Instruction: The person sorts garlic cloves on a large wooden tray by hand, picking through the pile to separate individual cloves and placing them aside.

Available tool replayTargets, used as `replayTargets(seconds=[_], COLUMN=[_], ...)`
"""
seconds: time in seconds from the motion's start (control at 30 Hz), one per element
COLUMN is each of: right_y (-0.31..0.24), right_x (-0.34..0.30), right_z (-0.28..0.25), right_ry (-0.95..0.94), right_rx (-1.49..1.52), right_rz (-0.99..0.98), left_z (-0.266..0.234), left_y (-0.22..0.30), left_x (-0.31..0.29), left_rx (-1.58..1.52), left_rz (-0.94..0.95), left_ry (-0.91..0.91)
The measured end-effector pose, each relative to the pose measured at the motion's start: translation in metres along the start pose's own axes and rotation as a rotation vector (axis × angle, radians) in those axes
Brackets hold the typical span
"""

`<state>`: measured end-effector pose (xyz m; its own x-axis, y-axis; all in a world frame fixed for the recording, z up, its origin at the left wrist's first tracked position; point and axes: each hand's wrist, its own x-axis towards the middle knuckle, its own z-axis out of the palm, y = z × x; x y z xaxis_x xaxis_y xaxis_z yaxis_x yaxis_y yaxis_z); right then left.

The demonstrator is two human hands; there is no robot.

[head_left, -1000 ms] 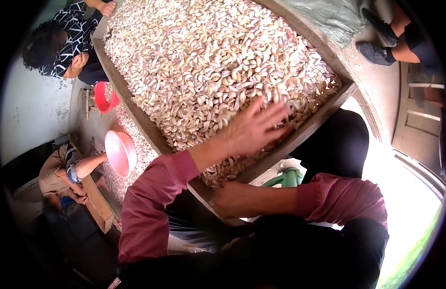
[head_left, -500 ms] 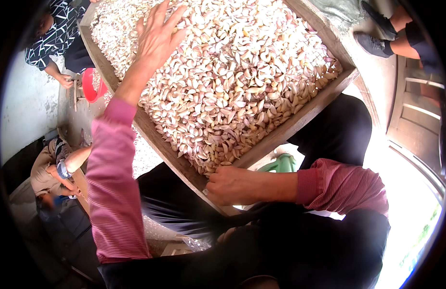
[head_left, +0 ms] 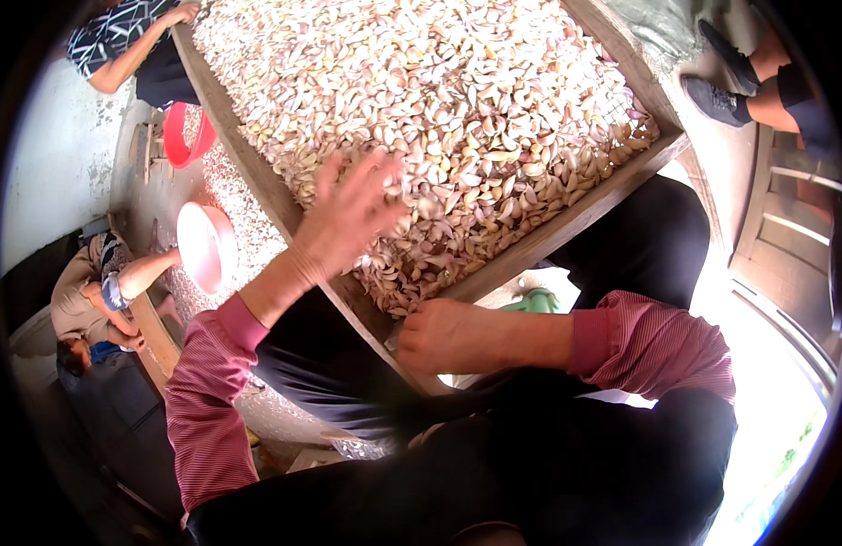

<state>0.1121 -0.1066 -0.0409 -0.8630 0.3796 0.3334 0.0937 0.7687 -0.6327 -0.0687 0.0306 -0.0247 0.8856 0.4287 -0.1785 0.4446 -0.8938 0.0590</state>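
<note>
A big wooden tray [head_left: 567, 223] heaped with garlic cloves [head_left: 457, 109] fills the upper middle of the frame. The left hand [head_left: 348, 218], fingers spread open, has drawn back from the far upper left of the heap to its near edge at centre, suggesting another sweep across the cloves. The right hand [head_left: 448, 335] stays closed at the tray's lower corner; what it grips, if anything, I cannot tell. Left of centre, another person's arm reaches to a pink bowl [head_left: 205, 246]; a red bowl [head_left: 186, 135] sits above it.
</note>
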Motion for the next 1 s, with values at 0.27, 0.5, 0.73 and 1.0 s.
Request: replayTargets(seconds=[0.27,0.5,0.73,1.0], right_y=[0.009,0.011,0.012,0.013], right_x=[0.012,0.009,0.008,0.008], right_z=[0.004,0.014,0.013,0.017], right_ry=[0.032,0.083,0.102,0.187], right_rx=[0.017,0.05,0.087,0.074], right_rz=[0.012,0.025,0.001,-0.032], left_z=[0.019,0.024,0.017,0.015], left_y=[0.002,0.016,0.022,0.021], left_x=[0.061,0.1,0.105,0.119], left_rx=[-0.244,-0.329,-0.311,-0.179], left_rz=[-0.186,-0.317,-0.365,-0.326], left_ry=[0.542,0.43,0.41,0.503])
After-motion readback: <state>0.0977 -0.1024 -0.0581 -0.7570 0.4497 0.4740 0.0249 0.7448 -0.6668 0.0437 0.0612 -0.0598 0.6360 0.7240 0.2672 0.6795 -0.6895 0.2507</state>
